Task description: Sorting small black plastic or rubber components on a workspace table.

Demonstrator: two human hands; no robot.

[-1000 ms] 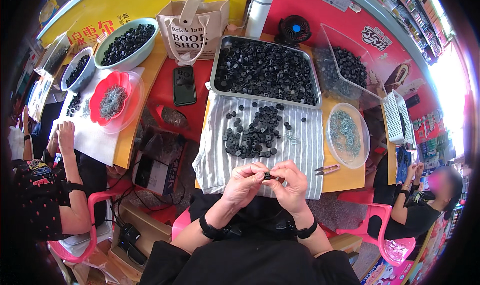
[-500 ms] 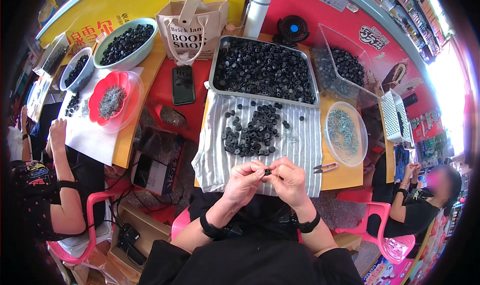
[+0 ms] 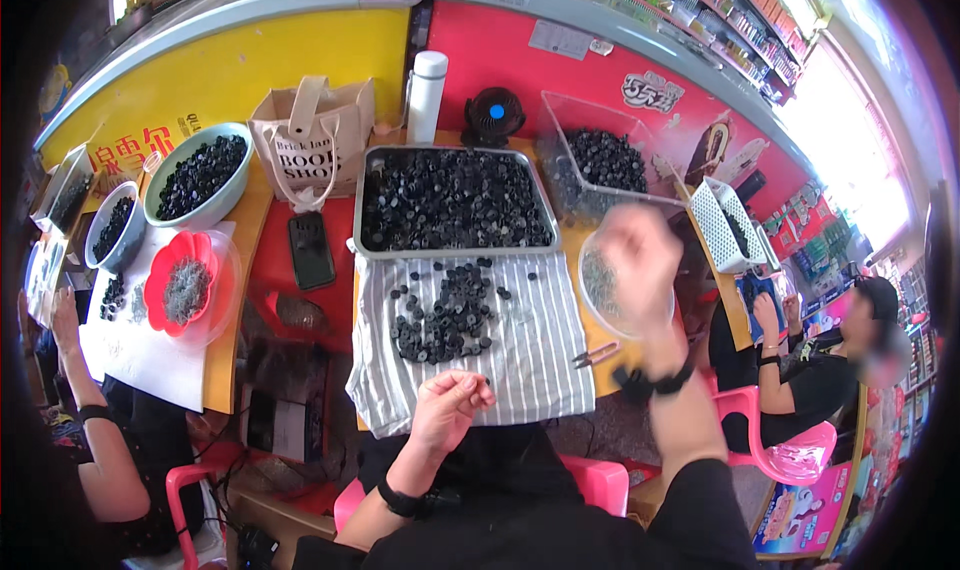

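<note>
My left hand (image 3: 452, 410) is closed in a pinch at the near edge of the grey-striped cloth (image 3: 540, 370), with a small black plastic part (image 3: 488, 381) just showing at its fingertips. My right hand (image 3: 640, 260) is smeared by motion over the round clear tub (image 3: 598, 295), which holds thin silvery metal pieces. It covers much of that tub, and its fingers cannot be made out. On the cloth, beyond my left hand, lies a loose heap of small round black parts (image 3: 440, 320). Small snips (image 3: 597, 355) rest beside the cloth.
A metal tray (image 3: 356, 205) of black parts stands behind the heap. Behind it are a clear box (image 3: 560, 120), a black fan (image 3: 494, 116), a white bottle (image 3: 427, 95) and a cloth bag (image 3: 270, 135). People sit at tables left and right; a phone (image 3: 311, 250) lies left.
My right hand has parted from my left and swung right and away to the tub. My left hand keeps its pinch. The whole view has shifted, moving the table leftward and lower in the picture.
</note>
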